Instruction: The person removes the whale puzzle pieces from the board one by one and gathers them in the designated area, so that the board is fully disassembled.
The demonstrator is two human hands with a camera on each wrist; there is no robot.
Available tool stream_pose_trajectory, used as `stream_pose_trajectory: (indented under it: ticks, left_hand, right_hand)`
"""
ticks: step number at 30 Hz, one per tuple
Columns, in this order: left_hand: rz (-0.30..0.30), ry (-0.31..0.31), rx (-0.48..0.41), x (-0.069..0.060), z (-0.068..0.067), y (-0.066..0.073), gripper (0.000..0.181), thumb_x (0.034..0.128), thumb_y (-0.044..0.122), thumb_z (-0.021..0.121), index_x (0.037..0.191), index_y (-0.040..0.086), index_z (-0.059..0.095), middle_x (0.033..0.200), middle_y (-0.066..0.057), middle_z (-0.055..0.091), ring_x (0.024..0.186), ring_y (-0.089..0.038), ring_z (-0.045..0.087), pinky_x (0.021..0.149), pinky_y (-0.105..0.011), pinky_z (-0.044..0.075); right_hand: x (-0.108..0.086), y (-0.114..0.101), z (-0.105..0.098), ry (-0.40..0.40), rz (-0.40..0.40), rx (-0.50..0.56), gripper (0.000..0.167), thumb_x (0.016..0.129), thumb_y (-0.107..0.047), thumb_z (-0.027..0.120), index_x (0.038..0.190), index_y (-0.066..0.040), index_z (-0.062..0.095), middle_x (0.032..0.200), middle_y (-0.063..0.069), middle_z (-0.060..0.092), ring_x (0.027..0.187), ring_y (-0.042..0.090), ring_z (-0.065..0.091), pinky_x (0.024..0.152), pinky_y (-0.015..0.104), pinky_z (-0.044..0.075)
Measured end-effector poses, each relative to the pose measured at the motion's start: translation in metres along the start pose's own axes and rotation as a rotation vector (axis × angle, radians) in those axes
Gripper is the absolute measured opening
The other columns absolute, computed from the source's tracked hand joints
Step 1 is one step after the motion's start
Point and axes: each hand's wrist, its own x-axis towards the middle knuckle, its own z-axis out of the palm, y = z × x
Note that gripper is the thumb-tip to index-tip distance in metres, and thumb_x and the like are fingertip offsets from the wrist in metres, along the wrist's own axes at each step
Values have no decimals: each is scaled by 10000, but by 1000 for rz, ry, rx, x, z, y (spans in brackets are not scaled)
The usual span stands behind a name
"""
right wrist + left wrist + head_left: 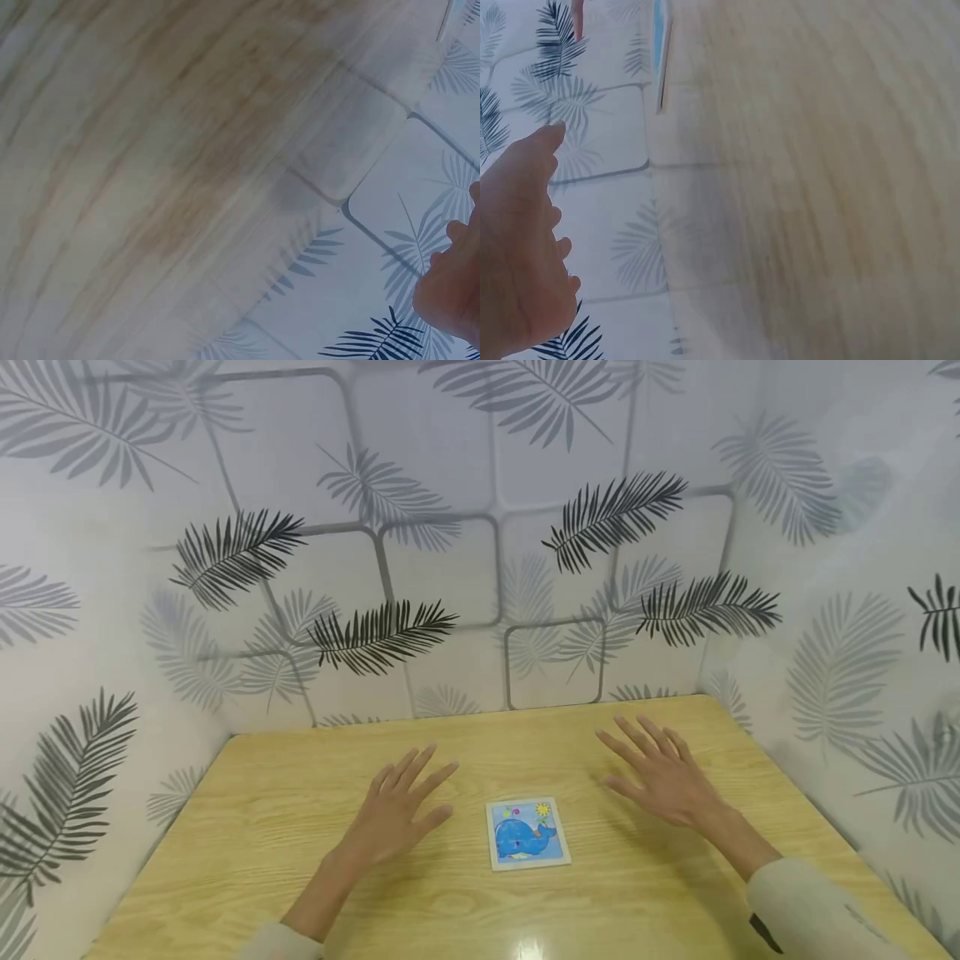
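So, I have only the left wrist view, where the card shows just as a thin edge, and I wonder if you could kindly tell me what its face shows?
Observer: In the head view, the card has a blue whale printed on it.
Operator: Thank you; is the right hand touching the card, please?
Observer: No, the head view shows a gap of bare table between them.
Operator: And may I ask how the card lies relative to both hands?
Observer: It lies between them, with the left hand on one side and the right hand on the other.
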Motion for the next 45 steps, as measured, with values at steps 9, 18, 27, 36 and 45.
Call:
stream_pose_trajectory:
  ticks: [9, 18, 27, 36, 45]
  left_hand:
    - [-9, -65, -149, 0, 20, 14, 546, 1074, 385, 572, 1588, 245, 453, 1668, -142, 336, 1539, -435, 264, 1161, -718, 213]
    - [10, -175, -274, 0, 28, 35, 505, 1106, 357, 510, 1582, 198, 452, 1638, -173, 364, 1500, -457, 328, 1116, -749, 266]
    - [32, -241, -287, 5, 42, 44, 520, 1087, 356, 550, 1575, 197, 463, 1646, -192, 335, 1502, -473, 303, 1122, -743, 247]
    - [0, -345, -218, 2, 41, 51, 560, 1052, 442, 589, 1559, 227, 487, 1674, -123, 317, 1536, -389, 284, 1177, -664, 248]
    - [8, -357, -188, 1, 40, 52, 583, 1035, 434, 630, 1555, 211, 489, 1662, -136, 336, 1524, -404, 305, 1163, -659, 277]
  right_hand:
    - [7, -5, 7, -29, 27, 160, 623, 1031, -351, 628, 1587, -143, 437, 1663, 175, 340, 1533, 483, 200, 1153, 699, 127]
    - [13, -15, 14, -47, 10, 195, 566, 1033, -329, 630, 1529, -83, 510, 1587, 189, 459, 1490, 473, 300, 1152, 689, 155]
    - [27, -30, 18, -56, 3, 256, 552, 1024, -284, 658, 1504, -44, 531, 1534, 221, 513, 1456, 496, 352, 1135, 697, 170]
    - [31, -38, 22, -72, 4, 275, 523, 1034, -270, 647, 1495, -46, 541, 1520, 216, 529, 1449, 497, 365, 1133, 711, 185]
    - [35, -46, 27, -112, -19, 312, 498, 1051, -257, 619, 1488, -32, 540, 1517, 216, 532, 1445, 506, 366, 1131, 727, 194]
